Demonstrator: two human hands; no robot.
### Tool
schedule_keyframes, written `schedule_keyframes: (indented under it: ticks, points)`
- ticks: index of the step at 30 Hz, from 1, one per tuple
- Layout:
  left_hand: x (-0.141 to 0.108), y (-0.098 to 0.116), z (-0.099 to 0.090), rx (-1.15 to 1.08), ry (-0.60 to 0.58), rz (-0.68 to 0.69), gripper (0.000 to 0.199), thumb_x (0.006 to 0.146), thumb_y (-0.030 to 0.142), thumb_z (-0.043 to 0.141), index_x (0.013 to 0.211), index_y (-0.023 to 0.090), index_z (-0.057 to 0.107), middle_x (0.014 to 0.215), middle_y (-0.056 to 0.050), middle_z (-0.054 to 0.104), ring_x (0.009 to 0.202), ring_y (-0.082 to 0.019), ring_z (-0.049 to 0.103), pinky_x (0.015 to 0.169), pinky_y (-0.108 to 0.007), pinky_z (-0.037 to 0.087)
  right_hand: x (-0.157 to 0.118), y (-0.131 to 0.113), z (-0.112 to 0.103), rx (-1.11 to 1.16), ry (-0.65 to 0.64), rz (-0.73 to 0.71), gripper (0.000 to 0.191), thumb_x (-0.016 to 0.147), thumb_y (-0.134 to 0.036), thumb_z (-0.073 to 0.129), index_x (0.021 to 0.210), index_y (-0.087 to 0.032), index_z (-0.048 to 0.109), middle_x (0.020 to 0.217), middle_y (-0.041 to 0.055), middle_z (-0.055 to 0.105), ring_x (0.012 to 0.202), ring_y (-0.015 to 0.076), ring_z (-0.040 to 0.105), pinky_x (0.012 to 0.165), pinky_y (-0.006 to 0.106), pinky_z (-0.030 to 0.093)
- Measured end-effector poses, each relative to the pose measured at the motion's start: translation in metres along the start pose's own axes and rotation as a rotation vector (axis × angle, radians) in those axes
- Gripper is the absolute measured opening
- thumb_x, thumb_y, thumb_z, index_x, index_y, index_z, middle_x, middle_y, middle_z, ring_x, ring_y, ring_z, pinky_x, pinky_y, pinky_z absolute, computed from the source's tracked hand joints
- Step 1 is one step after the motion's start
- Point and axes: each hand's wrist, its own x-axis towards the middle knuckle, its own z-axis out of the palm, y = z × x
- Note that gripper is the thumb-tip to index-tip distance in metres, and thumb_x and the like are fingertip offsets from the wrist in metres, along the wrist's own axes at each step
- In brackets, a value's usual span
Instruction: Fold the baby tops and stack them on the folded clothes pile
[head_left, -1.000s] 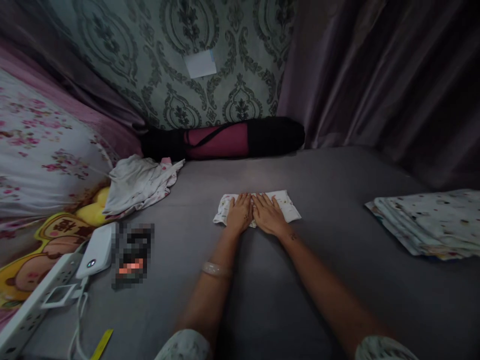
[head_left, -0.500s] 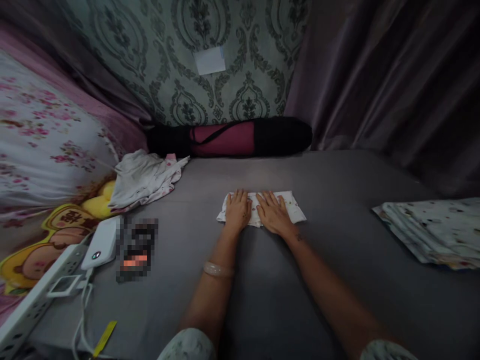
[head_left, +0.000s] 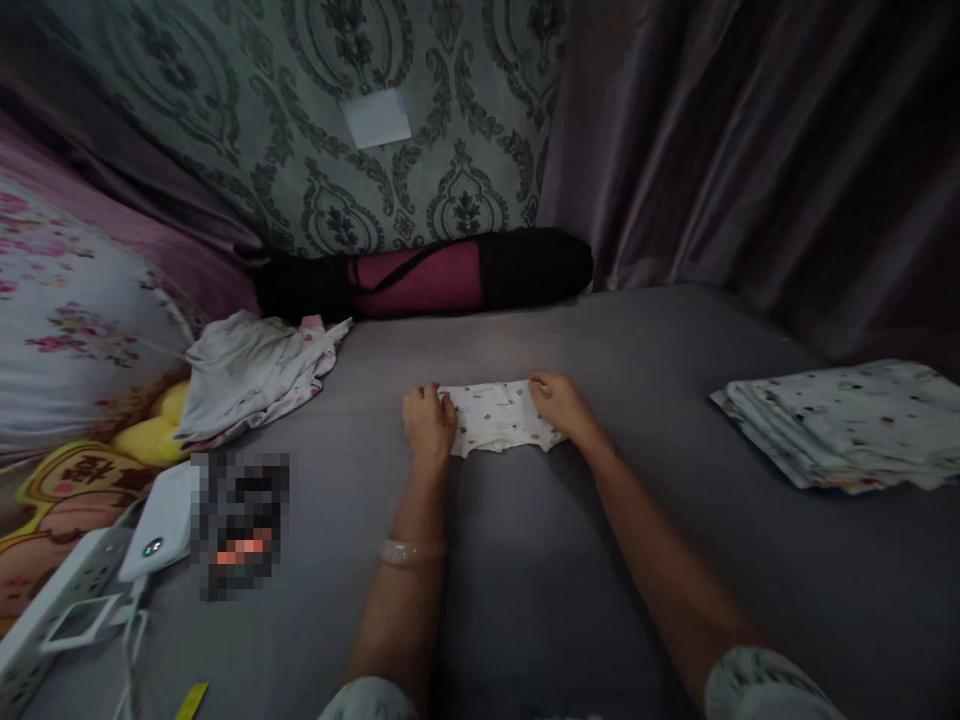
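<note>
A small white folded cloth (head_left: pixel 495 415) with a scattered print, perhaps a garment, lies on the grey bed sheet (head_left: pixel 540 560). My left hand (head_left: pixel 430 420) is closed on its left end, with the fingers curled and the thumb at the edge. At the opposite end, my right hand (head_left: pixel 561 402) pinches the upper right corner. The cloth is stretched between both hands, and its near edge looks uneven. My fingers hide both of its ends.
Folded printed cloths (head_left: pixel 847 420) are stacked at the right. A crumpled white garment (head_left: pixel 259 370) lies at the left, near a white power bank (head_left: pixel 161 520) and a power strip (head_left: pixel 64 590). A black and pink long bag (head_left: pixel 420 278) rests along the wall.
My hands went from lying flat on the cloth to gripping its two ends, farther apart. More of its print shows now. The view has turned slightly right.
</note>
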Motion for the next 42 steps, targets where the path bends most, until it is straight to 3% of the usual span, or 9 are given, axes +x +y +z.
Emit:
schedule_keyframes:
  ticks: [3,6,13,19,24,32,42]
  points:
    - [0.003,-0.006,-0.003,0.002,-0.101,-0.118,0.032,0.093,0.032,0.042,0.105,0.014,0.064,0.099,-0.014,0.068,0.098,-0.024,0.062,0.084,-0.033,0.044,0.006,0.024,-0.019,-0.009,0.031,0.238,0.033,0.094,-0.026,0.042,0.109,-0.017,0.07,0.102,0.0116,0.071,0.095,0.0198,0.065,0.078,0.025,0.046]
    - [0.005,-0.007,-0.006,-0.015,-0.201,-0.202,0.033,0.093,0.035,0.041,0.1,0.015,0.066,0.098,-0.014,0.07,0.093,-0.024,0.065,0.076,-0.031,0.044,0.005,0.037,-0.024,-0.041,-0.012,0.344,0.03,0.091,-0.028,0.047,0.102,-0.016,0.072,0.097,0.012,0.072,0.09,0.0204,0.066,0.072,0.024,0.045]
    - [0.008,-0.007,-0.003,-0.019,-0.244,-0.236,0.041,0.096,0.039,0.034,0.092,0.017,0.069,0.097,-0.016,0.071,0.091,-0.025,0.067,0.072,-0.031,0.043,-0.002,0.024,-0.013,-0.187,-0.072,0.449,0.034,0.092,-0.038,0.047,0.104,-0.015,0.069,0.104,0.0178,0.068,0.099,0.0267,0.065,0.078,0.032,0.046]
    - [0.01,-0.013,0.002,-0.121,-0.252,-0.212,0.044,0.095,0.046,0.035,0.094,0.018,0.069,0.094,-0.013,0.072,0.091,-0.024,0.066,0.07,-0.029,0.042,-0.005,0.014,-0.013,-0.181,-0.054,0.411,0.036,0.093,-0.038,0.049,0.117,-0.014,0.06,0.107,0.0167,0.067,0.103,0.0273,0.063,0.081,0.033,0.046]
    - [0.007,-0.012,-0.001,-0.034,-0.207,-0.181,0.039,0.096,0.042,0.036,0.103,0.018,0.066,0.1,-0.013,0.071,0.097,-0.026,0.064,0.081,-0.035,0.041,-0.006,0.014,-0.013,-0.185,-0.089,0.377,0.032,0.094,-0.032,0.048,0.121,-0.016,0.055,0.112,0.014,0.066,0.104,0.0255,0.062,0.083,0.032,0.046]
    - [0.0,-0.007,-0.004,0.104,-0.194,-0.133,0.033,0.096,0.035,0.036,0.103,0.015,0.062,0.102,-0.014,0.069,0.101,-0.028,0.061,0.089,-0.043,0.038,-0.005,0.018,-0.011,-0.236,-0.086,0.373,0.032,0.091,-0.024,0.045,0.117,-0.011,0.058,0.112,0.0194,0.064,0.102,0.0281,0.063,0.079,0.034,0.047]
    - [-0.002,-0.006,-0.005,0.155,-0.188,-0.104,0.033,0.097,0.03,0.034,0.106,0.014,0.061,0.103,-0.016,0.067,0.103,-0.029,0.06,0.089,-0.043,0.038,-0.004,0.027,-0.01,-0.196,-0.082,0.365,0.031,0.091,-0.024,0.044,0.115,-0.015,0.062,0.105,0.0165,0.068,0.099,0.0263,0.065,0.078,0.032,0.047]
